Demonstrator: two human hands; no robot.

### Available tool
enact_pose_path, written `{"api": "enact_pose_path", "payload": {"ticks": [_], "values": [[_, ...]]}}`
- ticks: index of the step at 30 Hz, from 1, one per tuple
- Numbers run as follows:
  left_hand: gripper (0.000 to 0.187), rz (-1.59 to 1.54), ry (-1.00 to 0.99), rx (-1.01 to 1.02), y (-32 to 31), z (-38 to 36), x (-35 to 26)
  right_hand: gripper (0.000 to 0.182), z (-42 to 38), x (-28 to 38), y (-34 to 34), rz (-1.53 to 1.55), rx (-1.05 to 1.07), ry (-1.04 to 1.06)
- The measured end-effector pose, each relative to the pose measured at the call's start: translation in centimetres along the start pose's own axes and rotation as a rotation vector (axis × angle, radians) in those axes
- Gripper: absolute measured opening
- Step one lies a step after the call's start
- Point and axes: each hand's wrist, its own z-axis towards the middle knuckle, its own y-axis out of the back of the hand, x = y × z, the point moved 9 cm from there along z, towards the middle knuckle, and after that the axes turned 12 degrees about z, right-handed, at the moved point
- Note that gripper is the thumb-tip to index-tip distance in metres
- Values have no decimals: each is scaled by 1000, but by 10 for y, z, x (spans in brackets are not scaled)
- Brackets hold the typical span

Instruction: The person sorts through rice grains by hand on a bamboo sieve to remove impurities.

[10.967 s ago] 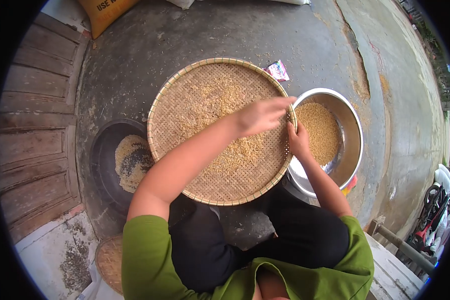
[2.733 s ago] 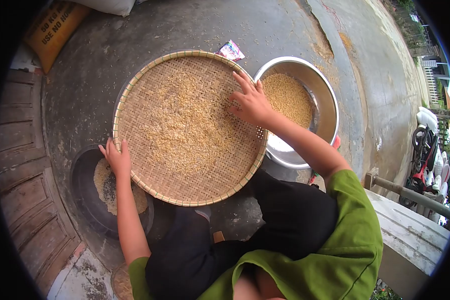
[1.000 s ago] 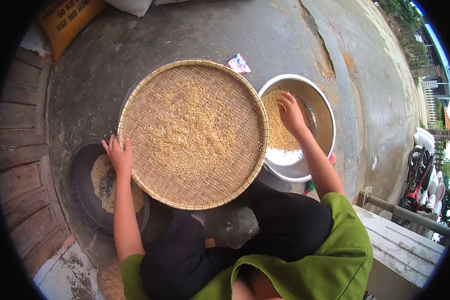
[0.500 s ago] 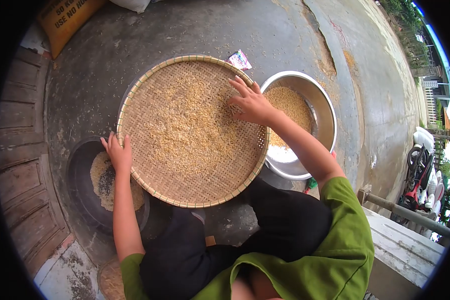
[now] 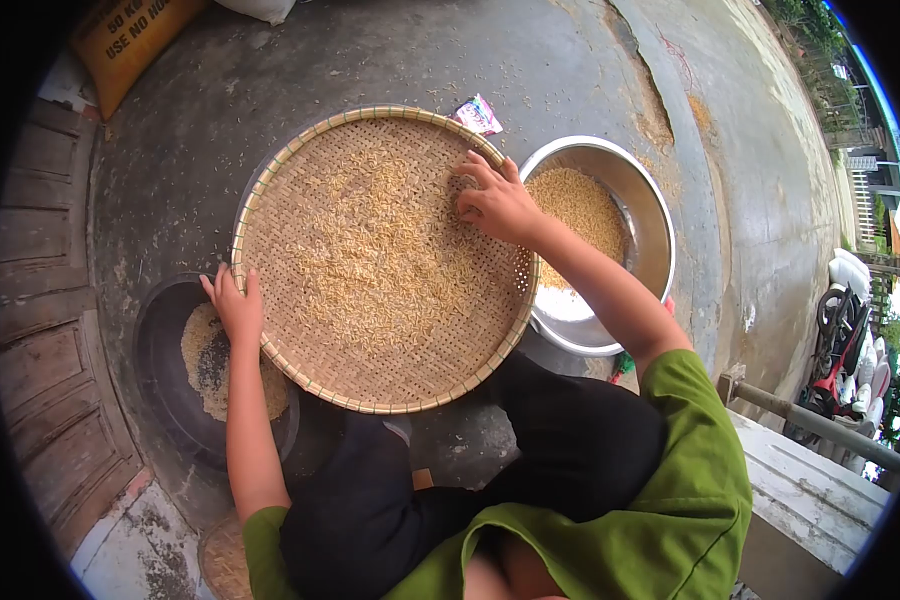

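Note:
A round woven tray [image 5: 370, 385] lies above my knees, with husked-looking grain [image 5: 370, 260] spread over its middle. At its left rim my left hand [image 5: 236, 305] grips the edge, fingers on the outer side and thumb over the rim. My right hand [image 5: 495, 203] is over the tray's right part, its fingers curled at the grain near the rim; whether they pinch any grain is too small to tell. Right of the tray stands a metal basin [image 5: 653, 230] holding golden grain [image 5: 575, 210]. A dark basin [image 5: 160, 340] with paler grain [image 5: 205, 365] sits below left, partly behind my left arm.
An orange sack [image 5: 130, 50] and a white sack [image 5: 260, 8] lie at the upper left. A small packet [image 5: 478, 115] is on the floor beyond the tray. Wooden doors [image 5: 45, 350] stand at the left; a metal rail [image 5: 810, 425] and motorbike [image 5: 840, 340] are at the right.
My right hand's fingers have curled in more and shifted slightly left. My left hand stays on the rim, and the tray has hardly moved.

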Motion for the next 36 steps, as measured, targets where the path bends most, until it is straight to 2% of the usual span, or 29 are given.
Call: {"api": "enact_pose_path", "payload": {"ticks": [11, 19, 28, 36], "values": [[44, 4, -1, 4, 0, 0, 1, 11, -6, 6, -8, -61, 5, 26], [46, 2, 15, 33, 0, 0, 0, 13, -7, 8, 0, 6, -87, 69], [47, 3, 8, 35, -2, 0, 1, 11, -2, 8, -11, 59, -9, 114], [47, -12, 9, 23, -2, 0, 1, 10, -2, 6, -14, 52, -35, 123]]}}
